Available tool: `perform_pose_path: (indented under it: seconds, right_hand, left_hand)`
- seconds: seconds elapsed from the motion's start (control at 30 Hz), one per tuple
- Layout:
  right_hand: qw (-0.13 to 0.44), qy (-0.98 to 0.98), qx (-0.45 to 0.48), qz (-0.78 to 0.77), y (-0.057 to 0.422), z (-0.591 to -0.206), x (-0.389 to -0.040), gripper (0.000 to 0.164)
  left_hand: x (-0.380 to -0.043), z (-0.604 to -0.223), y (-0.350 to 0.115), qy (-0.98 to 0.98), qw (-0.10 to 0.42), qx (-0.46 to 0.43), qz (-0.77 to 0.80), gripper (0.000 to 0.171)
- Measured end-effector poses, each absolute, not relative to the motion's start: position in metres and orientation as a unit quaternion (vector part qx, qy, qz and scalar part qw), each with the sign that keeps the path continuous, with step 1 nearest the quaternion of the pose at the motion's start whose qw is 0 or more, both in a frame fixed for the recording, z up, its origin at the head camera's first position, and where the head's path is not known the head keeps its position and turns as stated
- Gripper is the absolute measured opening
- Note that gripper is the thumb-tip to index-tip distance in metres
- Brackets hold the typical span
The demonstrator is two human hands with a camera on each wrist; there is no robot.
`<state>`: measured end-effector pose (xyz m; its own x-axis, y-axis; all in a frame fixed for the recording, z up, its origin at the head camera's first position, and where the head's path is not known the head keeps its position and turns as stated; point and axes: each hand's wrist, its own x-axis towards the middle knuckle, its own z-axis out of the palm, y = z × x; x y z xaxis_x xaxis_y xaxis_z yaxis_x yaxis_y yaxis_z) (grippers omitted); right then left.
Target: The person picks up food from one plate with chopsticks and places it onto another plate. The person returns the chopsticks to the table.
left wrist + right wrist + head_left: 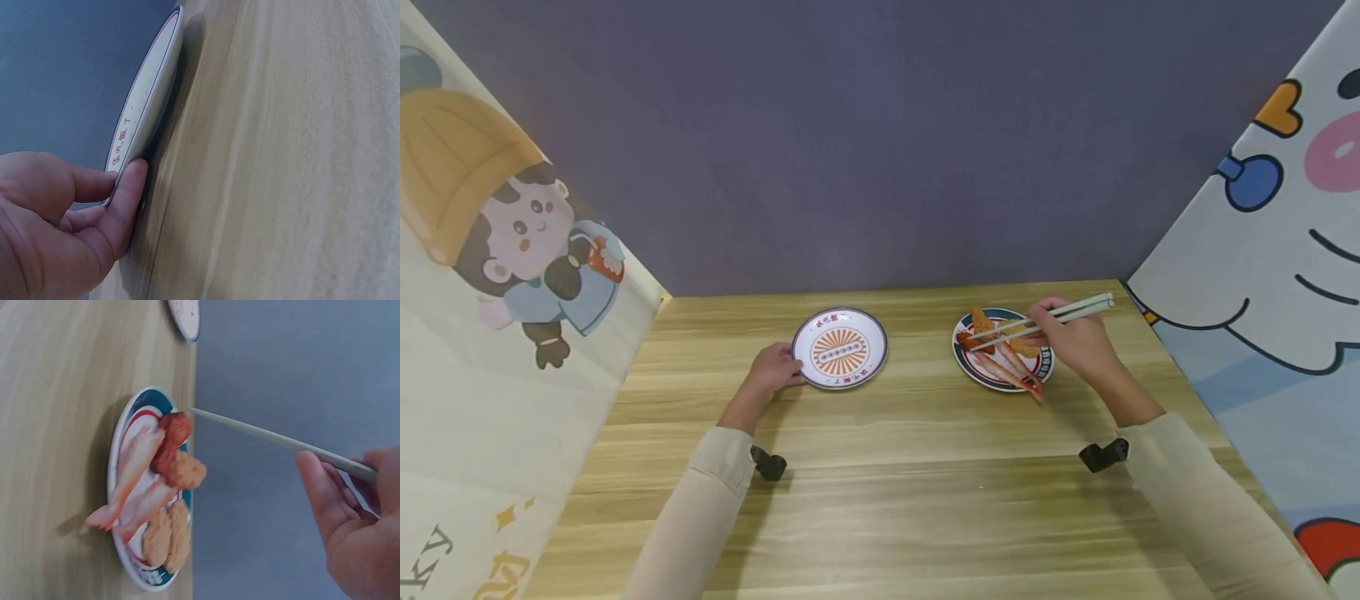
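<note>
On the tabletop [880,500], seen from the head, the left hand [772,367] pinches the white plate [840,348] by its rim at eight o'clock, thumb above and fingers below. At three o'clock from it lies the food plate [150,398], where the right hand [1071,333], at two o'clock, grips chopsticks [1086,313] whose tips lie at the red piece [164,457] near nine o'clock, contact unclear. Pink pieces [134,465] overhang its rim at five o'clock, beside breaded pieces [178,534].
</note>
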<state>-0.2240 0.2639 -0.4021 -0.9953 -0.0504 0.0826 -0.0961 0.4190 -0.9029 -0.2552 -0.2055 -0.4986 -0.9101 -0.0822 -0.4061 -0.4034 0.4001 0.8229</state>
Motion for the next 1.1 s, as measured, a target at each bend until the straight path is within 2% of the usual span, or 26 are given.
perform_pose_path:
  seconds: [0.37,0.6,0.77,0.9,1.1]
  right_hand:
    - [0.086,-0.817,-0.002,0.571,0.271,-0.425,-0.23,0.033]
    - [0.101,-0.797,-0.045,0.594,0.274,-0.442,-0.236,0.031]
    - [0.107,-0.732,-0.1,0.666,0.278,-0.455,-0.239,0.02]
    - [0.105,-0.697,-0.14,0.695,0.277,-0.454,-0.235,0.016]
    - [0.113,-0.694,-0.153,0.694,0.272,-0.452,-0.231,0.018]
  left_hand:
    - [-0.255,-0.501,-0.204,0.815,0.148,-0.152,0.538,0.06]
    - [-0.254,-0.501,-0.203,0.806,0.144,-0.142,0.557,0.063]
    - [-0.254,-0.502,-0.204,0.806,0.142,-0.14,0.557,0.063]
    - [-0.254,-0.501,-0.205,0.81,0.141,-0.138,0.553,0.062]
    - [-0.255,-0.502,-0.206,0.812,0.14,-0.136,0.55,0.062]
